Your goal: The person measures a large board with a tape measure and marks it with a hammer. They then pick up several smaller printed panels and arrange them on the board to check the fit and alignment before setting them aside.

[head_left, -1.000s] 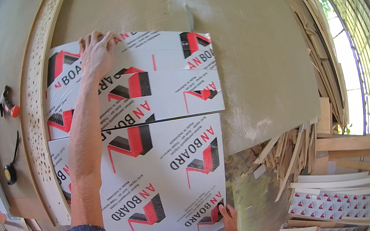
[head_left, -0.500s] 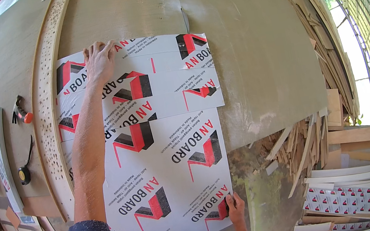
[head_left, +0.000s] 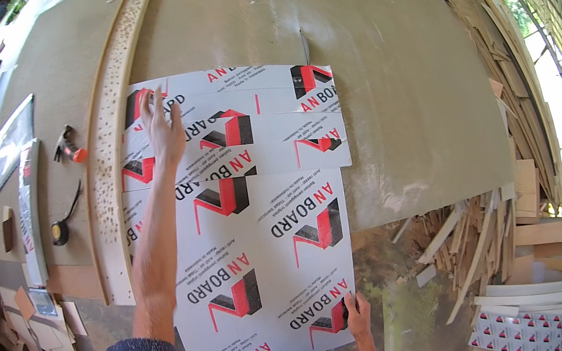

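Note:
A large white printed board (head_left: 271,245) reaches from the worktable toward my body. Across its far part lie narrower white printed strips (head_left: 271,121), side by side. My left hand (head_left: 164,124) is over the strips near their left end, fingers stretched out and holding nothing; whether it touches them I cannot tell. My right hand (head_left: 357,314) grips the right edge of the large board close to my body, thumb on top and fingers mostly hidden beneath.
Along the left of the boards runs a long wooden rail (head_left: 110,138) full of small holes. Beyond it lie a hammer (head_left: 69,146), a tape measure (head_left: 60,231) and a pale strip (head_left: 32,212) on the worktable (head_left: 418,99). Wood offcuts (head_left: 462,241) are piled at the right.
My left hand has come off the far edge of the strips and drawn back toward me, its fingers now straightened. My right hand keeps its grip. The whole view has shifted slightly.

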